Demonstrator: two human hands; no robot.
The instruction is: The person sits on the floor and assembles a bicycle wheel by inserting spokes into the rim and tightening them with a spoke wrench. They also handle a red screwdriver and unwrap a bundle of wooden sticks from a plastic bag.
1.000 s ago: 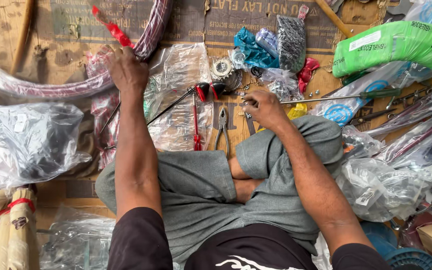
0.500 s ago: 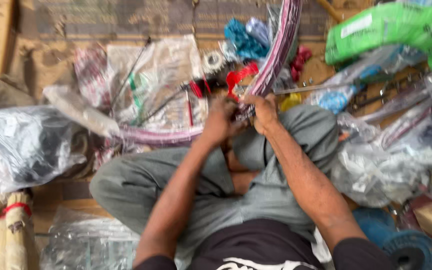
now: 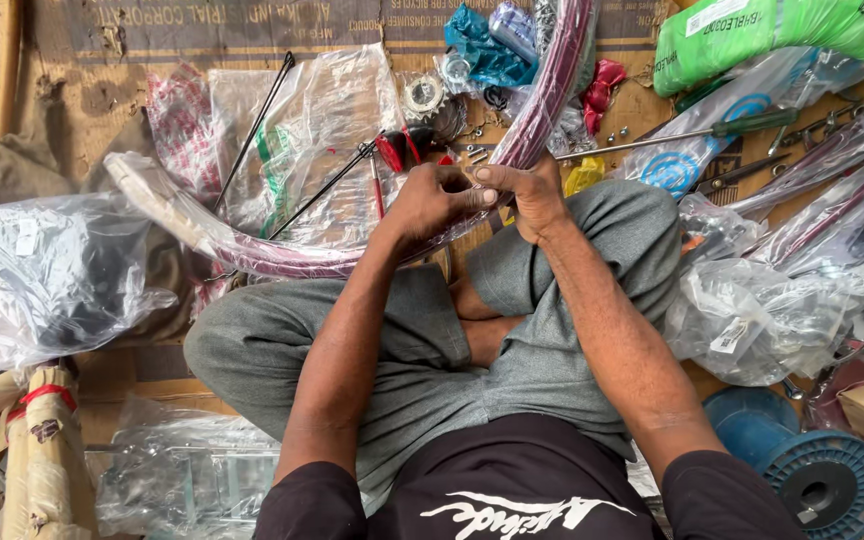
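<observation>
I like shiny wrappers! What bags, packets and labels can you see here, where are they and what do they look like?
Green wrapped bundle: top right, long, bright green, white label.
Clear plastic bag: left, crumpled, dark contents.
Plastic-wrapped rim: maroon curve, held by left hand and right hand.
Blue packet: top centre, crinkled.
Cardboard sheet: underneath, brown, printed.

Dressed in a black short-sleeved T-shirt [image 3: 512, 490] with a white brush-style graphic across the chest, partly cut off by the lower edge of the view. Sleeves ending just above the elbows, plain black, no trim visible. Below that, grey-green trousers [image 3: 402, 340] of a soft, slightly creased fabric, loose around the knees and folded into wrinkles at the lap. Forearms bare from the sleeve hems down, no watch, bracelet or band at either wrist. Left hand [image 3: 432, 205] and right hand [image 3: 527, 195] both ungloved, no rings visible, nails cut short. Feet mostly hidden beneath the trouser legs.
</observation>
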